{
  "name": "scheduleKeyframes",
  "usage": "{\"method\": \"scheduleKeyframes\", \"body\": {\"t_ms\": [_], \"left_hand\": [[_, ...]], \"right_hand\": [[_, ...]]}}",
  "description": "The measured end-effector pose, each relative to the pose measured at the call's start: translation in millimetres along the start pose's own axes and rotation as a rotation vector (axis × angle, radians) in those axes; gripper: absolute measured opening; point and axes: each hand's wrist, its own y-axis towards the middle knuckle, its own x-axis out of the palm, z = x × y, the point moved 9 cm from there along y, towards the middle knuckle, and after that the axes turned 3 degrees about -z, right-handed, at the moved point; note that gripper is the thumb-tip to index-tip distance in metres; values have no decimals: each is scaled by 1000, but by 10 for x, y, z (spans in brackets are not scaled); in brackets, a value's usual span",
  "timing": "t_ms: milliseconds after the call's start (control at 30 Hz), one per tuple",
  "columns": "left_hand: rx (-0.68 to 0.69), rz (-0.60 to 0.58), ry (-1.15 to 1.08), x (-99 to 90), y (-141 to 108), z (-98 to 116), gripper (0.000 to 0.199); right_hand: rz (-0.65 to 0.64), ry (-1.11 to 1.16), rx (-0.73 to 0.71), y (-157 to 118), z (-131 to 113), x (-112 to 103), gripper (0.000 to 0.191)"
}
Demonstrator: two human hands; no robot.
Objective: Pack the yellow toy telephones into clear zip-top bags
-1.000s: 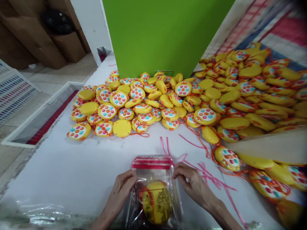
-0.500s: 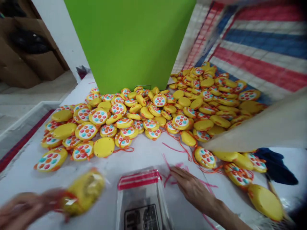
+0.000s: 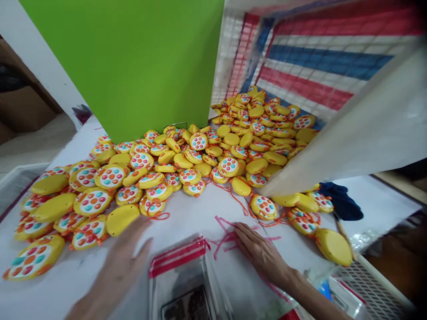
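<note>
Fingers parted and seemingly empty, your left hand [image 3: 116,262] wants a light touch beside the yellow toys [image 3: 122,219] at frame left, clear of the bags [image 3: 178,263] at lower centre, your right hand [image 3: 262,255] lying flat by pink strips [image 3: 273,238].

between left hand [image 3: 125,253] and right hand [image 3: 258,251], tabletop [image 3: 187,218] is lying open past the bags [image 3: 178,271]; farther out, toys [image 3: 229,166] are blocking.

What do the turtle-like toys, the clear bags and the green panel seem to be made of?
Turtle-like toys: probably moulded hard plastic, smooth and satiny. Clear bags: thin plastic film, see-through with glossy edges. Green panel: possibly painted or coated board, flat and evenly coloured.
</note>
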Motion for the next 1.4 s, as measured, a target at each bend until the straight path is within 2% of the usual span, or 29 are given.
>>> {"method": "scheduleKeyframes", "body": {"t_ms": [133, 200, 300, 433, 533, 633, 800, 1000, 1200, 1267, 1400], "left_hand": [[144, -421, -12, 1085, 128, 861, 49], [201, -605, 3, 1485, 121, 1253, 62], [225, -728, 57, 1856, 142, 1595, 82], [253, -779, 80, 2143, 89, 1792, 92], [313, -736, 69, 2232, -29, 1906, 88], [339, -697, 46, 2252, -171, 1969, 84], [320, -765, -12, 2186, -353, 1974, 80], [150, -737, 79, 2058, -265, 1781, 79], [199, -712, -30, 2064, -254, 1826, 70], [228, -727, -42, 2101, -287, 1850, 66], [224, -730, -38, 2165, -342, 1811, 66]], "right_hand": [[-33, 49, 106, -358, -59, 51, 45], [-28, 84, 148, -428, -57, 51, 49], [33, 116, 184, -500, 16, -14, 57], [141, 113, 265, -654, 234, -69, 66], [236, 91, 383, -808, 369, -37, 67], [241, 95, 431, -878, 312, 57, 67], [150, 240, 251, -760, 2, 90, 68], [142, 246, 202, -618, 72, 28, 71], [72, 304, 132, -611, -46, 119, 68], [107, 268, 156, -690, 7, 93, 64], [246, 104, 314, -971, 292, -18, 58]]}}
